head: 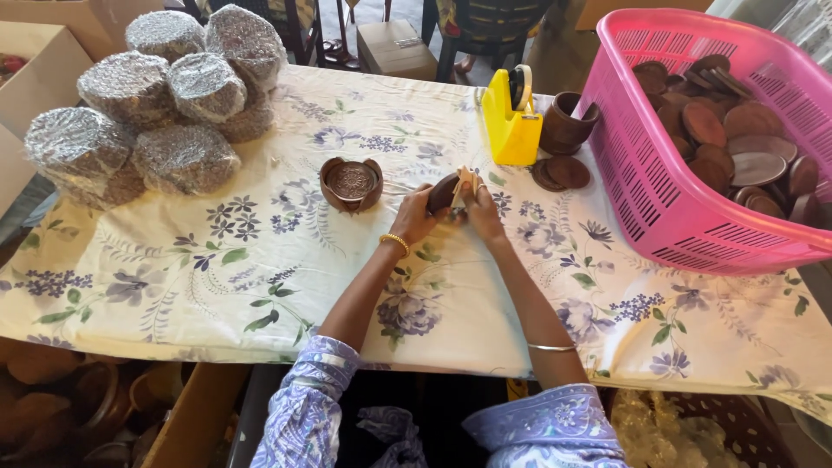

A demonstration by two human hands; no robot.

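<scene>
A floral cloth covers the tabletop point(217, 260). At ten o'clock sit foil-wrapped bundles point(156, 104); a brown clay dish point(351, 183) lies near centre. Just right of it, the left hand point(418, 217) and right hand point(481, 211) together grip a small dark clay piece point(444, 192) above the cloth. At one o'clock stand a yellow tape dispenser point(511, 121) and clay cup point(565, 123); at two o'clock, a pink basket point(659, 199) of clay lids.

A white cloth point(260, 260) with purple flowers covers the bench; basket point(659, 208) pink, tape dispenser point(511, 130) yellow, clay lids point(737, 130) brown, sleeves point(303, 416) lilac-patterned.
</scene>
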